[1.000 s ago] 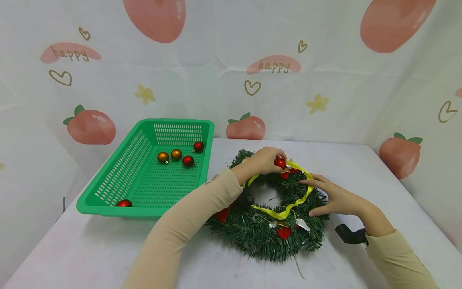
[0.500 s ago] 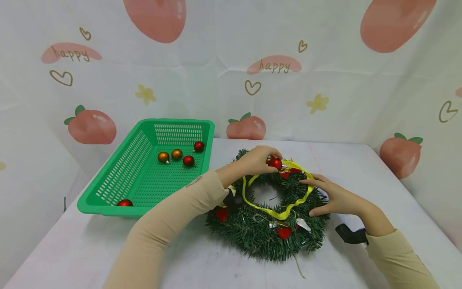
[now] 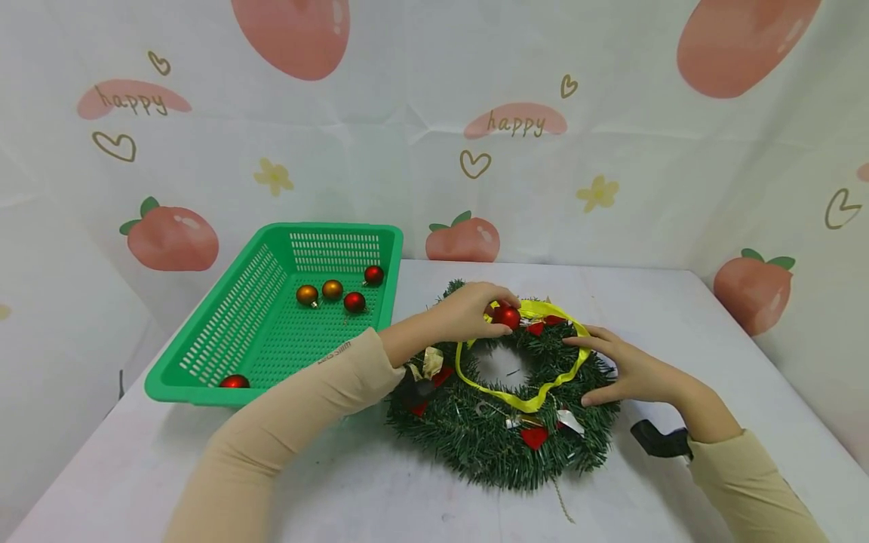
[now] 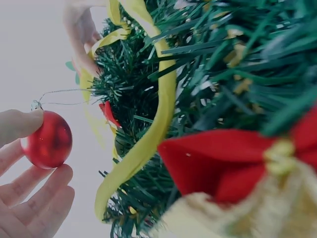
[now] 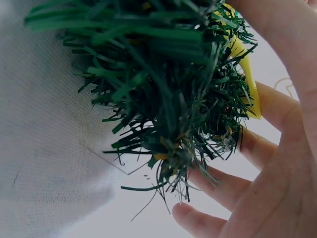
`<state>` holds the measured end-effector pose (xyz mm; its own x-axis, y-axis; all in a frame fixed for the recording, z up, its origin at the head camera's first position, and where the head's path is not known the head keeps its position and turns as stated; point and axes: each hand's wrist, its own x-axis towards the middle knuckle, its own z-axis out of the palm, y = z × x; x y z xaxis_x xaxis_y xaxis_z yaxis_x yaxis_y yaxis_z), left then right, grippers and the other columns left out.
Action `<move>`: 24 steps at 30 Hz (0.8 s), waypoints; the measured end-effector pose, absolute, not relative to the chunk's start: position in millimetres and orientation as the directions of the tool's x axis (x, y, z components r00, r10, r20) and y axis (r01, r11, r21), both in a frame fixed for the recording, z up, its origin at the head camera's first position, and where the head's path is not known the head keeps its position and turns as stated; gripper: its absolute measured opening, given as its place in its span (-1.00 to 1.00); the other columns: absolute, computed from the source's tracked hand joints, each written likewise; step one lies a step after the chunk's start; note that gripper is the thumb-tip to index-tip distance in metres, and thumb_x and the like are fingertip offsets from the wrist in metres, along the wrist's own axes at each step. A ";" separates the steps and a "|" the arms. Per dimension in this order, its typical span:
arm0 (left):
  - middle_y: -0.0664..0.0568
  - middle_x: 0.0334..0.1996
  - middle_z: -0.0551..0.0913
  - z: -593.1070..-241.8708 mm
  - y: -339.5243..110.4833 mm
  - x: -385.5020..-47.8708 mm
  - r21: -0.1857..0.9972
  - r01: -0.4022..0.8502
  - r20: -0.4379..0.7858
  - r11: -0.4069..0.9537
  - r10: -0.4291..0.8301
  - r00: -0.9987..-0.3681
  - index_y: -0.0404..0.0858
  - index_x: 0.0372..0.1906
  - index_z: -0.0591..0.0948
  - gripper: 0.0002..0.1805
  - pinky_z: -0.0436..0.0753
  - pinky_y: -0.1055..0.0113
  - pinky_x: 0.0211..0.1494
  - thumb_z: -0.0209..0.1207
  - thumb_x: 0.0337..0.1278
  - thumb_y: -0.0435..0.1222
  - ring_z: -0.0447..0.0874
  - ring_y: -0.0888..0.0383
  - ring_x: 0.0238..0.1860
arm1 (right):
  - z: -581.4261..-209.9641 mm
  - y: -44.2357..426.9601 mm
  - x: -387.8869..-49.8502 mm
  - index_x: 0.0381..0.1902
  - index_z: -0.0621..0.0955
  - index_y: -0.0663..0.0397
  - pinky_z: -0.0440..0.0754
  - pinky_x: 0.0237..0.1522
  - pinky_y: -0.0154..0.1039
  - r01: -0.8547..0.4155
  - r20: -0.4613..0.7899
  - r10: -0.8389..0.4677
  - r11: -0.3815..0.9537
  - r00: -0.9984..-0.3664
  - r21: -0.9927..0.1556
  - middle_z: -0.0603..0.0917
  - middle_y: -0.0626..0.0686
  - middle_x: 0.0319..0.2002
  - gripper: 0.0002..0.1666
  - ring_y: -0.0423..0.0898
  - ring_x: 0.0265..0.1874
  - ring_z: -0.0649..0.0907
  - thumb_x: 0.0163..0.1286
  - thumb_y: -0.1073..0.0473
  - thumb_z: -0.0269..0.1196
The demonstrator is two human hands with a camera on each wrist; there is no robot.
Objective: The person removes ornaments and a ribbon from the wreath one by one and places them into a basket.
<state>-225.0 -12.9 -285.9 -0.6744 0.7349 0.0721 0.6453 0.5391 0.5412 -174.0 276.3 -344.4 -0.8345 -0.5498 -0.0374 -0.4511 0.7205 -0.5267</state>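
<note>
A green tinsel wreath (image 3: pixel 502 452) lies on the table, with a yellow ribbon (image 3: pixel 532 403) looped over it and red bows (image 3: pixel 534 437) on it. Over its far left part, my left hand (image 3: pixel 468 311) pinches a red Christmas ball (image 3: pixel 506 317) by thumb and fingers. In the left wrist view a thin silver string (image 4: pixel 64 91) runs taut from the ball's cap toward the wreath. My right hand (image 3: pixel 641 373) holds the wreath's right side, its fingers bent around the outer edge in the right wrist view, near the ribbon.
To the left stands a green plastic basket (image 3: pixel 237 398) with several red balls and orange-gold balls (image 3: pixel 307 295) inside. White table surface (image 3: pixel 434 498) shows in front of the wreath. Behind the table hangs a printed white cloth (image 3: pixel 407 188).
My left hand has drawn the red ball leftward and slightly toward me over the wreath. The right hand, wreath and basket stay in place.
</note>
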 end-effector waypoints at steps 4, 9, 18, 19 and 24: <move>-0.08 0.03 0.60 -286.1 -19.2 -220.3 0.541 0.641 0.066 0.544 0.733 -0.678 -0.28 0.12 0.53 -0.58 0.63 0.38 0.01 0.23 0.13 -0.29 0.64 0.04 -0.03 | -344.2 276.2 -173.7 0.32 0.32 0.04 0.33 0.01 0.46 -0.447 -0.040 -0.548 0.721 -0.836 -0.530 0.05 0.46 0.36 -0.02 0.49 0.28 0.15 -0.02 -0.11 0.44; -0.04 0.02 0.62 -283.6 -27.0 -213.0 0.539 0.645 0.083 0.541 0.728 -0.680 -0.25 0.11 0.54 -0.58 0.62 0.41 0.00 0.25 0.11 -0.28 0.63 0.07 -0.03 | -344.0 276.5 -173.2 0.32 0.32 0.05 0.34 0.01 0.46 -0.446 -0.038 -0.546 0.721 -0.837 -0.530 0.05 0.46 0.36 -0.02 0.49 0.28 0.16 -0.02 -0.11 0.44; -0.04 0.00 0.62 -276.3 -42.3 -202.6 0.557 0.651 0.126 0.516 0.723 -0.680 -0.22 0.09 0.55 -0.60 0.64 0.32 -0.06 0.25 0.11 -0.27 0.65 0.07 -0.09 | -345.1 276.5 -172.9 0.32 0.32 0.05 0.36 0.00 0.44 -0.454 -0.032 -0.550 0.720 -0.835 -0.525 0.06 0.47 0.35 -0.02 0.50 0.27 0.17 -0.02 -0.12 0.44; -0.03 0.01 0.62 -275.2 -44.0 -201.5 0.560 0.645 0.125 0.520 0.717 -0.686 -0.21 0.09 0.55 -0.60 0.64 0.35 -0.09 0.25 0.11 -0.26 0.65 0.07 -0.10 | -345.0 276.4 -172.8 0.32 0.32 0.05 0.36 0.00 0.44 -0.454 -0.031 -0.550 0.720 -0.835 -0.525 0.06 0.47 0.35 -0.02 0.50 0.27 0.17 -0.02 -0.12 0.44; -0.03 0.03 0.61 -272.2 -51.9 -197.9 0.577 0.628 0.134 0.522 0.698 -0.703 -0.21 0.08 0.57 -0.60 0.61 0.40 -0.17 0.26 0.09 -0.26 0.67 0.10 -0.19 | -344.3 275.8 -172.8 0.32 0.32 0.06 0.35 0.00 0.44 -0.454 -0.029 -0.549 0.717 -0.835 -0.529 0.06 0.47 0.35 -0.02 0.50 0.27 0.17 -0.02 -0.11 0.44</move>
